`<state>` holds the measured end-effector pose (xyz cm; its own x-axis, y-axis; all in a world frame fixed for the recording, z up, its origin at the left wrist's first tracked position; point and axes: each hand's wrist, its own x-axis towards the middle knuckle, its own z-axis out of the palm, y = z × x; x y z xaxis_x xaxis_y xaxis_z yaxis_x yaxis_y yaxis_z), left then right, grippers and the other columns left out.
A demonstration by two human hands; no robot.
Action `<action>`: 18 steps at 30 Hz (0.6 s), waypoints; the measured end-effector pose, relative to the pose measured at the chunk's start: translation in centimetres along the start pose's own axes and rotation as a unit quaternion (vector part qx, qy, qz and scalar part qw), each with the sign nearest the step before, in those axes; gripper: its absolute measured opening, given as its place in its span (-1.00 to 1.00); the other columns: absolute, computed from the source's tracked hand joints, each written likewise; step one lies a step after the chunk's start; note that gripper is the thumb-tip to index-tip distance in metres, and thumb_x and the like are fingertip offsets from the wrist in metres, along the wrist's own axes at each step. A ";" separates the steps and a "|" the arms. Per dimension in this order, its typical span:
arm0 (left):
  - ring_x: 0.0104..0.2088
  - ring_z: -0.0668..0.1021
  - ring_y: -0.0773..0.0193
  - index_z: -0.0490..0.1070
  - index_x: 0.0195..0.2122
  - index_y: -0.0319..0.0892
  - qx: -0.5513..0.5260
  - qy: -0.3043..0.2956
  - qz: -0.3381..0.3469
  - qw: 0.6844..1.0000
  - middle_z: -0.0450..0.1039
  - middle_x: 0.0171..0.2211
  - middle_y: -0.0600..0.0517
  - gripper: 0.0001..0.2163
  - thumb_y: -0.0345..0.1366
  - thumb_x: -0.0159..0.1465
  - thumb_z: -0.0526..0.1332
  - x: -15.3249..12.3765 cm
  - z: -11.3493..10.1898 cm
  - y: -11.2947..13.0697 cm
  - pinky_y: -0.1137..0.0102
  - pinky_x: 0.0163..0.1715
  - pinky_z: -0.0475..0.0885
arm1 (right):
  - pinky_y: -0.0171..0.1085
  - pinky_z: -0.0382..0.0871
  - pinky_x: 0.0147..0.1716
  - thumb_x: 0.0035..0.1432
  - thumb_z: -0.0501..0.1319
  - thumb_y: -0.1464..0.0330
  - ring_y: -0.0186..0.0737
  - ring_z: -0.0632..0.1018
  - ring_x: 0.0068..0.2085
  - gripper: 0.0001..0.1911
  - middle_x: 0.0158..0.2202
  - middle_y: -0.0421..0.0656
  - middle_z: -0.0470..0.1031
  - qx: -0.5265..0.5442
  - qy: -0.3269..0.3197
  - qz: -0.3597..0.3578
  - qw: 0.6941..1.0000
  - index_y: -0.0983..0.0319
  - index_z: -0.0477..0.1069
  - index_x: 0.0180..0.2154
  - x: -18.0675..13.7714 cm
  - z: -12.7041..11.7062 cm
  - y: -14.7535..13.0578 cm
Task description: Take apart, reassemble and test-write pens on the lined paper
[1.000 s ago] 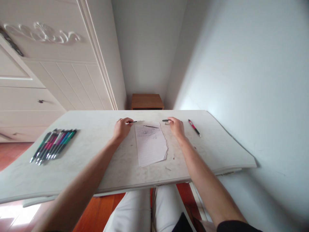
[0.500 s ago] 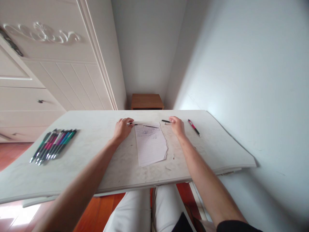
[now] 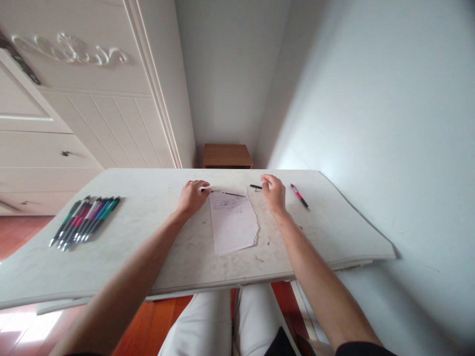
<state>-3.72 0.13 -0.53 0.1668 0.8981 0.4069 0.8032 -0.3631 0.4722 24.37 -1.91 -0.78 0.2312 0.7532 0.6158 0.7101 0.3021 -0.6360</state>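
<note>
Head view | our left hand [image 3: 193, 198], fingers curled, pinches a slim black pen piece [image 3: 206, 190] at the top-left corner of a lined paper sheet [image 3: 233, 227], ragged along its right edge | our right hand [image 3: 275, 196] pinches a short black barrel [image 3: 255, 186] by the top-right corner | matte, scuffed white table [image 3: 156, 232]

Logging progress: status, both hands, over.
Left hand pinching short dark piece. Right hand pinching dark pen part. Refill on paper between them. Pink pen beside right hand.
</note>
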 end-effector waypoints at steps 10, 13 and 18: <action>0.02 0.46 0.06 0.59 -0.15 -0.06 0.006 -0.007 0.108 0.994 0.54 -0.03 -0.06 -0.74 -0.16 0.33 0.13 -0.7 1.3 1.3 0.12 0.07 0.35 | -0.15 0.38 -0.04 0.18 0.26 0.41 -0.08 0.46 -0.10 -0.85 -0.22 -0.05 0.51 -0.081 -0.200 -0.115 0.970 0.21 0.57 -0.20 -2.2 1.1 -3.1; 0.04 0.44 0.06 0.59 -0.15 -0.05 0.009 -0.013 0.110 0.994 0.52 -0.01 -0.05 -0.75 -0.15 0.33 0.14 -0.8 1.3 1.5 0.11 0.08 0.33 | -0.16 0.35 -0.04 0.19 0.25 0.42 -0.11 0.44 -0.12 -0.88 -0.24 -0.07 0.49 -0.120 -0.222 -0.094 0.963 0.18 0.59 -0.26 -2.1 1.0 -2.8; 0.05 0.43 0.05 0.59 -0.14 -0.07 0.010 -0.022 0.110 0.994 0.52 0.00 -0.06 -0.76 -0.16 0.31 0.17 -0.9 1.3 1.6 0.10 0.11 0.31 | -0.17 0.35 -0.09 0.22 0.22 0.45 -0.12 0.43 -0.16 -0.85 -0.29 -0.08 0.47 -0.138 -0.228 -0.107 0.958 0.17 0.57 -0.32 -2.0 1.1 -2.7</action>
<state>-1.84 -0.90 -1.14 0.3643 0.8080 0.4631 0.7560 -0.5469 0.3596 21.27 -3.53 -0.82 -0.2090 0.8874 0.4109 0.8717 0.3595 -0.3330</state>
